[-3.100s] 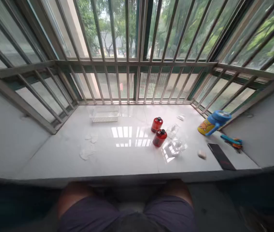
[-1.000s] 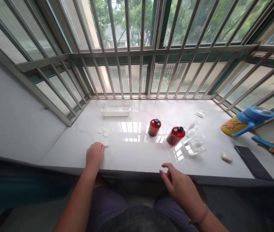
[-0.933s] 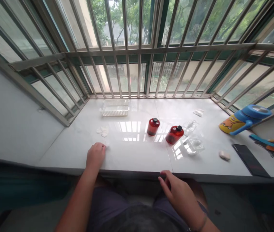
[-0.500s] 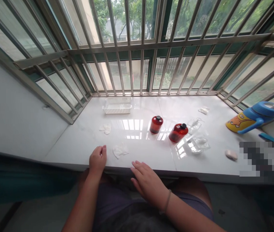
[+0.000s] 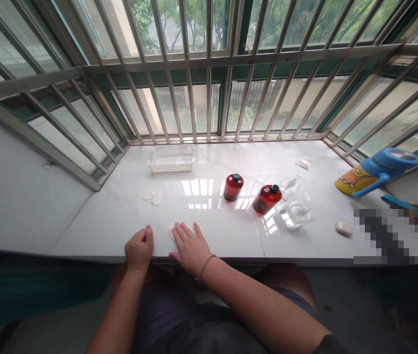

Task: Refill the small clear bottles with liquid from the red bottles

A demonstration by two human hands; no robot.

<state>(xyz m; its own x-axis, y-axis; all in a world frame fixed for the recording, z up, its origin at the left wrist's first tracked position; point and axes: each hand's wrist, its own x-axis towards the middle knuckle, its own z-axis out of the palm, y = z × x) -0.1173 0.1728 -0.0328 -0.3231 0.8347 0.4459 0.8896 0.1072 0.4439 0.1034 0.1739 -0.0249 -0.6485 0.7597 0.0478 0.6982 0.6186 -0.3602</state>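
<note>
My right hand (image 5: 193, 248) lies flat near the front edge of the white ledge, fingers stretched out, pressing down over a crumpled whitish piece (image 5: 172, 231). Most of that piece is hidden beneath the hand; it looks like thin tissue or film. To the left, my left hand (image 5: 139, 247) rests as a closed fist at the ledge's edge, and its inside is hidden from view. Another crumpled white piece (image 5: 154, 197) lies beyond the two hands. Further right stand two red bottles with black caps, one upright (image 5: 234, 188) and a wider one (image 5: 266, 199).
A white perforated basket (image 5: 172, 167) sits at the back left. Right of the bottles lie clear plastic packages (image 5: 297, 215), a pale oval object (image 5: 343, 228) and a white scrap (image 5: 303, 162). A blue and yellow flask (image 5: 378, 173) stands far right, near the barred window.
My right hand has moved left and forward from the ledge's edge onto the crumpled whitish piece. My left hand stays a fist. The whole view has shifted slightly.
</note>
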